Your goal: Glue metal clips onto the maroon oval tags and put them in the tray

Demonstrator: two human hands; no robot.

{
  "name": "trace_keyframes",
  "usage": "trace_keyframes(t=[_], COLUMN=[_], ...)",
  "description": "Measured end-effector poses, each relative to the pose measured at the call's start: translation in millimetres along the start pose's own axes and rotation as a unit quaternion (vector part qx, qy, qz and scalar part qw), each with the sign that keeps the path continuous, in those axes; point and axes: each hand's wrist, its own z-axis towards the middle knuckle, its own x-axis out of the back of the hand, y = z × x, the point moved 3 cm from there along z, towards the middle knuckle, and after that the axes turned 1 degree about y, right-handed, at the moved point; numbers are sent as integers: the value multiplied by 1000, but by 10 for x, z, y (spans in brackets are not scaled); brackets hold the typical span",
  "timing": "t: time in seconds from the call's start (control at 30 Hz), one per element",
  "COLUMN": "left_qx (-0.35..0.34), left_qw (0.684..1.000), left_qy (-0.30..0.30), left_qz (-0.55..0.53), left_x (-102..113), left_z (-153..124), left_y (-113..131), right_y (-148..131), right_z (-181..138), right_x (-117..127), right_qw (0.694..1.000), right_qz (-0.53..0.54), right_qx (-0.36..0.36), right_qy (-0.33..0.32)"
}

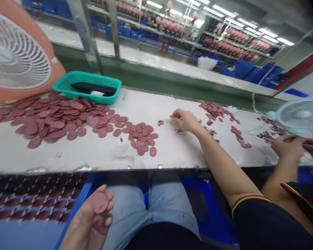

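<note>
Well, at the bench's (80, 152) left end a heap of red discs (49, 118) spreads before a teal basket (67, 83). Below the near edge, the left hand (88, 222) has thumb and fingers closed on one disc (99, 202), face up; a light grip by the rim looks best, leaving its holes visible. Mid-bench the right hand (185, 119) rests fingertips bunched among small bits (179, 131); whether it grips one, I cannot tell. A co-worker's hands (289, 147) work at the right end.

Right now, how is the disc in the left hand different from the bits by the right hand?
The disc is big, oval; the bits are tiny. The disc is held in the left hand below the table; the bits lie on it by the right hand. Both are pink.
</note>
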Motion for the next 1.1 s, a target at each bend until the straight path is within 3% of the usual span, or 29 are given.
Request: trace_keyframes(t=[0.07,0.17,0.27,0.33,0.53,0.87,1.1], left_qx=[8,23,36,41,47,68,81], left_qw=[1000,999,999,998,991,987,986], left_qy=[11,27,9,-28,-117,-140,-142], left_qz=[2,17,32,37,45,47,41], left_x=[-44,-86,-110,-110,-58,-1,8], left_z=[-73,-153,-196,-199,-158,-149,-179], left_y=[-13,-17,-14,-17,-42,-62,-60], right_y=[-227,-726,-1249,-1492,-1712,-1761,-1818], right_z=[-223,-668,-1108,-1291,-1373,-1364,-1361], right_x=[-78,-279,-487,-574,-635,-602,-560], right_qw=[998,977,870,836,876,895,888], right_qz=[66,207,460,503,420,334,306], right_qx=[3,39,54,59,158,225,285], right_qy=[12,-42,-171,-210,-176,-190,-192])
